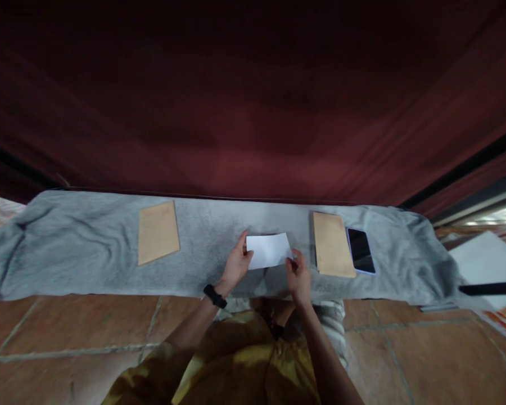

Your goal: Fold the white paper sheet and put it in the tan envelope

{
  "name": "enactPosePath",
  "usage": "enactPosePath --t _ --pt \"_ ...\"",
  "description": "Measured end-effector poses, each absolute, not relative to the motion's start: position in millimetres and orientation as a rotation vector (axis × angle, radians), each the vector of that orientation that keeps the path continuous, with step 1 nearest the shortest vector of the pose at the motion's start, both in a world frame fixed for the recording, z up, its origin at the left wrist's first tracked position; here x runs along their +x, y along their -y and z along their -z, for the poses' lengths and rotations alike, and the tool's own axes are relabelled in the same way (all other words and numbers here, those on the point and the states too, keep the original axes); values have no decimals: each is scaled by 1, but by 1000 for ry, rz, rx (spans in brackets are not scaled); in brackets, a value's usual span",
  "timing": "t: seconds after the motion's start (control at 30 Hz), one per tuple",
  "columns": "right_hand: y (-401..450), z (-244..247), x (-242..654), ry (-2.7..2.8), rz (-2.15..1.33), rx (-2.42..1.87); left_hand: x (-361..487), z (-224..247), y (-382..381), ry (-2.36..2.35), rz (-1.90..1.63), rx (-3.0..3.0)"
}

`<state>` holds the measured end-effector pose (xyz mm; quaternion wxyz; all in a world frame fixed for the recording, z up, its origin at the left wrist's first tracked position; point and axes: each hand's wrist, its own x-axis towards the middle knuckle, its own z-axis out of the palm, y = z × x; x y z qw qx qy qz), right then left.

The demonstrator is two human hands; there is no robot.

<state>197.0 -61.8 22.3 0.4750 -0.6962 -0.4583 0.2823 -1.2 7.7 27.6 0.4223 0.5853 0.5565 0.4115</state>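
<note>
A white sheet of paper [269, 251], perhaps folded, is held above the grey cloth [206, 225] between my two hands. My left hand [236, 261] pinches its left edge, thumb on top. At the lower right corner, my right hand [298, 274] grips the paper between thumb and fingers. To the right of my right hand lie brown envelopes [333, 244], seemingly a small stack. Farther left of my left hand, another brown envelope [158, 233] rests flat on the cloth.
A phone [361, 250] in a lilac case lies beside the right-hand envelopes. Dark red fabric [236, 124] rises behind the cloth-covered surface. A white board or sheet [484, 261] is at far right. Terracotta tiles [88, 326] cover the floor below.
</note>
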Motion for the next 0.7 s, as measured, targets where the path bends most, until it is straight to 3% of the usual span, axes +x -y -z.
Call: enactPosePath --t 0.4,0.7 --pt "68 -4 191 1722 -63 -2026 11 -28 16 -1819 -705 2260" --pt "79 5 193 1835 -8 -1870 39 -15 52 -1484 -361 2665"
